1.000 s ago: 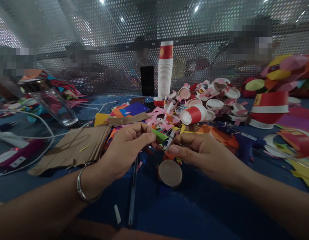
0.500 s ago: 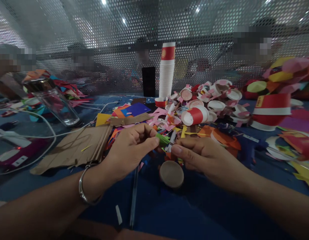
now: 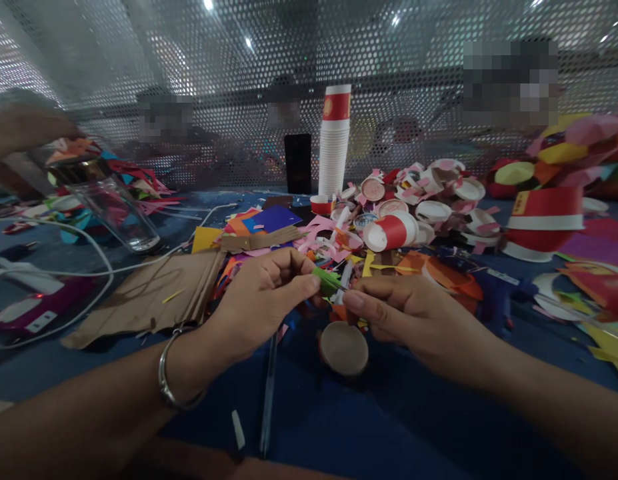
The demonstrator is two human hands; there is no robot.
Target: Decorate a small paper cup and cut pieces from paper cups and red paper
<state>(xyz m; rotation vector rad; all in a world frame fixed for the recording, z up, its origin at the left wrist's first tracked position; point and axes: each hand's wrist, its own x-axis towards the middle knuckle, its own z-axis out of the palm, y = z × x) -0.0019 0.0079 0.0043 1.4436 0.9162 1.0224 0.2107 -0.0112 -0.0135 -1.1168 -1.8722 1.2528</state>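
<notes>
- Between nine and ten o'clock from the green paper: a gold-capped clear bottle.
- Nine o'clock: the left hand, its grip pinching that paper, held between both hands above the surface.
- Twelve o'clock: stacked cups, gold emblem unreadable.
- Just past three: the right hand pinches a slim dark item I can't identify.
- Between two and three: red-and-white bowls, yellow patch illegible.

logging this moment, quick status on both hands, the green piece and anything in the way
Left hand pinching green piece. Right hand pinching something thin at its edge, too small to identify. Round disc lies below hands, paper scraps beyond.
</notes>
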